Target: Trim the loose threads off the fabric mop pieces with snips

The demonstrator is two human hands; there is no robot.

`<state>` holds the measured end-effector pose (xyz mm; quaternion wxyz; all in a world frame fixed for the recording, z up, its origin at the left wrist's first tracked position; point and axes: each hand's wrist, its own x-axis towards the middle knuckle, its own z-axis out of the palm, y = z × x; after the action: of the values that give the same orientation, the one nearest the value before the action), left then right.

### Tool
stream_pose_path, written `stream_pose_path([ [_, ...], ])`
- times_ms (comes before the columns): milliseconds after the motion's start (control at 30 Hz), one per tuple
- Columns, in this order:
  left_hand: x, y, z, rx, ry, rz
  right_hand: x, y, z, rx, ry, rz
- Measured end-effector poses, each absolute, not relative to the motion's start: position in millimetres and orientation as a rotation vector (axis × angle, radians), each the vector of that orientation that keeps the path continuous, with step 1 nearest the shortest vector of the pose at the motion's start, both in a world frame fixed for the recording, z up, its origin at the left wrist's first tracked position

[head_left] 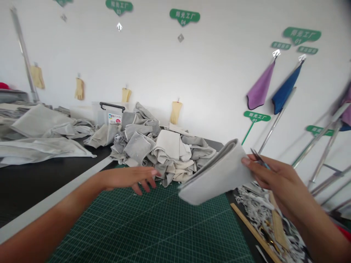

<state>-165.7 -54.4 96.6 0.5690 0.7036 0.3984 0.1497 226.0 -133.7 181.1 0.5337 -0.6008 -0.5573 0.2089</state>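
Observation:
My right hand (pixel 276 186) grips a folded piece of pale grey suede-like material (pixel 214 173) at its edge, and a slim metal tool (pixel 259 159), possibly small scissors, pokes out between the fingers. My left hand (pixel 128 179) hangs open and empty above the far edge of a green grid cutting mat (pixel 153 228), near a heap of grey and cream material pieces (pixel 161 149). The fingers appear not to touch the heap. Under my right forearm lie a wooden ruler (pixel 255 233) and a pile of black-and-white scraps (pixel 260 208).
Large grey sheets (pixel 41 124) lie on the black table (pixel 24 182) at left. A plastic box with a black handle (pixel 111 113) stands behind the heap. Pale gloves (pixel 79 88) and purple and blue cloths (pixel 286 87) hang on the wall, with metal poles at right.

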Motion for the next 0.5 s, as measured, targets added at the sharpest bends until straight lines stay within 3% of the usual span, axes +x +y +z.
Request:
stream_pose_path([
  [167, -97, -123, 101, 1.467, 0.527, 0.377, 192, -175, 150, -1.355, -1.399, 0.828],
  [500, -64, -202, 104, 1.568, 0.479, 0.445, 171, -201, 96, -1.247, -1.296, 1.057],
])
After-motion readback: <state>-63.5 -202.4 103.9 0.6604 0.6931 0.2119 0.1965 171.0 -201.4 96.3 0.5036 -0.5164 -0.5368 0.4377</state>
